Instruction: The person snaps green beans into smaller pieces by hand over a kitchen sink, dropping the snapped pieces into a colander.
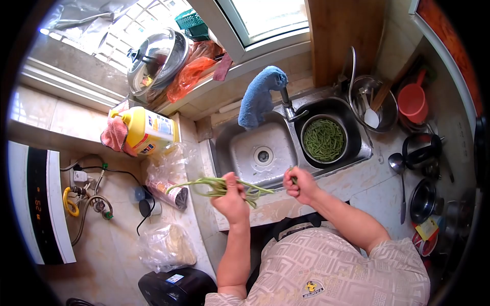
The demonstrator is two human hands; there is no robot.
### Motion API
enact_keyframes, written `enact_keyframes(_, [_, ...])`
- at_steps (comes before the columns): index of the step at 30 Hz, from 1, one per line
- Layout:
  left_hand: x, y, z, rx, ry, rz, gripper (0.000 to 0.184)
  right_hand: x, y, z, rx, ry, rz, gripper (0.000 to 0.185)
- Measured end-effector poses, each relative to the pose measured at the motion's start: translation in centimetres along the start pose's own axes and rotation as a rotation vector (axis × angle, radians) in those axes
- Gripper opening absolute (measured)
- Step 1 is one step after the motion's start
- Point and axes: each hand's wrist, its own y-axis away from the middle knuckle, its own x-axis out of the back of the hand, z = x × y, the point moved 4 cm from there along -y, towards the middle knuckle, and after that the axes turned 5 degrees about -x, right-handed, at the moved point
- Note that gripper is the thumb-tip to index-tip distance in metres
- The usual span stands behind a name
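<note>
My left hand [230, 203] is wrapped round a bunch of long green beans [212, 184], whose ends stick out on both sides, over the counter edge in front of the sink. To its right, my right hand [301, 185] is closed with a small green bean piece showing at the fingertips. Behind my hands is the steel sink [235, 148] with its drain visible. A round pot [346, 133] holding many short green bean pieces sits in the right basin.
A blue cloth [260, 97] hangs on the faucet. Left of the sink stand a yellow jug [148, 130] and plastic bags [168, 247]. Metal bowls [392, 109], a red dipper [412, 103] and a ladle [402, 188] are at the right.
</note>
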Motion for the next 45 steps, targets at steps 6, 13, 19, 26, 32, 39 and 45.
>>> enact_keyframes(6, [-0.3,0.6,-0.2,0.114,-0.091,-0.254,0.017,-3.5,1.2,-1.7,-0.009,0.289,-0.202,0.021])
enact_keyframes(13, [-1.3,1.0,-1.7,0.213,-0.051,-0.356,0.019,-7.1,3.3,-2.3,-0.112,0.698,-0.370,0.013])
enact_keyframes(19, [-0.9,0.2,-0.9,0.180,0.049,-0.219,0.016,-5.7,2.2,-0.9,-0.013,0.452,-0.138,0.009])
enact_keyframes(26, [-0.3,1.8,-0.1,0.048,0.146,-0.119,0.012,-1.6,-1.0,-1.1,0.014,0.010,0.044,0.010])
enact_keyframes(32, [-1.3,1.8,-1.1,0.418,0.183,-0.394,0.016,-6.4,1.7,-2.8,-0.114,0.218,-0.303,0.017])
enact_keyframes(39, [-1.7,1.6,-1.6,0.472,0.121,-0.394,0.018,-7.5,3.0,-1.8,-0.208,0.369,-0.318,0.011])
enact_keyframes(45, [-2.0,3.0,-1.8,0.209,0.055,-0.276,0.012,-4.9,0.7,-1.4,-0.069,0.105,-0.087,0.008])
